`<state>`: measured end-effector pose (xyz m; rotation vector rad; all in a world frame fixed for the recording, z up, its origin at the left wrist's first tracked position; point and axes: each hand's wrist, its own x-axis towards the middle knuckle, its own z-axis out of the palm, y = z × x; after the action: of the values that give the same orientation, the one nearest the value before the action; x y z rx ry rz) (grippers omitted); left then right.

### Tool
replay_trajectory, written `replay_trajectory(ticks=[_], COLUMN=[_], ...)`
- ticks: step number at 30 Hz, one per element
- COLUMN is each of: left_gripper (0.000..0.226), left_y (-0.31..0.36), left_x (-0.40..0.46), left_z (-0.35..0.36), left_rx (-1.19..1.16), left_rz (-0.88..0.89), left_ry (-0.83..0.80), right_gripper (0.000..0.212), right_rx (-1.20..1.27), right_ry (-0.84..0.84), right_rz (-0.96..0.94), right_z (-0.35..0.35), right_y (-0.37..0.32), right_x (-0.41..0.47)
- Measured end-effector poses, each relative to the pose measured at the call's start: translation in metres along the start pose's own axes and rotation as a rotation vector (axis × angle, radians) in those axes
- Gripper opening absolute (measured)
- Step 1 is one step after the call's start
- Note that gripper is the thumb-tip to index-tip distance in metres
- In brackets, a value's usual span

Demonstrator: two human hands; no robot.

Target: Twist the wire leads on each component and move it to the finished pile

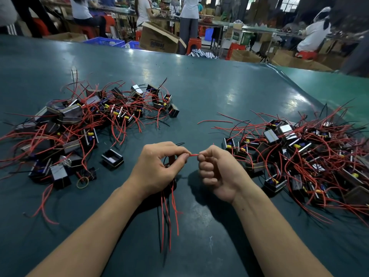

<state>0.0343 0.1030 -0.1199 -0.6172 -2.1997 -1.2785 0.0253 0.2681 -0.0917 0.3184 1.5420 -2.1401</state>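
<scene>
Right now both hands work 1 short stretch of red wire lead (194, 155), and the held component (172, 159) serves as the landmark for everything else. It sits under the left hand (159, 166), mostly hidden by the palm, with its other red and black leads hanging down toward the person. The left hand's grip pinches the lead between thumb and fingertips just beside the component; this probably anchors the wire so that the turning does not pull on the body. The right hand (216, 170), just to the right of the component, has its grip clenched on the lead's free end, knuckles curled, apparently placed to roll the strands.

Left of the component and farther back lies 1 pile (83, 124) of similar black blocks with red leads; well to its right lies another pile (303, 154). Which is the finished one I cannot tell. A rubber band (82, 182) lies on the green table (209, 92) to the component's left.

My judgement: the twist is in progress, and the move to a pile is not yet done.
</scene>
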Motion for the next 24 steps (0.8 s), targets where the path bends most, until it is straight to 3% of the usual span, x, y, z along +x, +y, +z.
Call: replay_trajectory(ticks=[2, 6, 9, 11, 14, 17, 19, 21, 24], left_gripper=[0.007, 0.007, 0.009, 0.008, 0.010, 0.019, 0.027, 0.035, 0.042], left_y=[-0.001, -0.002, -0.004, -0.005, -0.002, -0.001, -0.004, -0.009, -0.016], left_x=[0.000, -0.001, 0.000, -0.001, 0.001, 0.005, 0.009, 0.012, 0.016], left_z=[0.000, 0.003, 0.003, 0.003, 0.004, 0.000, -0.007, -0.013, -0.016], left_rx=[0.017, 0.025, 0.035, 0.036, 0.048, -0.030, -0.112, -0.203, -0.339], left_rz=[-0.003, -0.012, -0.032, -0.044, -0.026, -0.114, -0.237, -0.326, -0.395], left_ry=[0.009, 0.034, 0.052, 0.061, 0.130, 0.353, 0.535, 0.703, 0.826], right_gripper=[0.029, 0.030, 0.032, 0.033, 0.030, 0.027, 0.024, 0.020, 0.023], right_rx=[-0.180, -1.025, -1.236, -1.276, -1.066, -0.901, -0.860, -0.915, -1.197], right_ry=[0.120, 0.443, 0.462, 0.445, 0.453, 0.546, 0.584, 0.479, 0.006], right_rz=[-0.179, -0.896, -1.100, -1.126, -1.029, -0.941, -1.090, -1.299, -1.316], right_z=[0.001, -0.004, -0.005, -0.006, -0.008, -0.011, -0.006, 0.009, 0.039], right_y=[0.004, 0.018, 0.022, 0.022, 0.015, 0.008, 0.008, 0.015, 0.040], right_x=[0.002, 0.007, 0.008, 0.008, 0.007, 0.003, -0.003, -0.010, -0.013])
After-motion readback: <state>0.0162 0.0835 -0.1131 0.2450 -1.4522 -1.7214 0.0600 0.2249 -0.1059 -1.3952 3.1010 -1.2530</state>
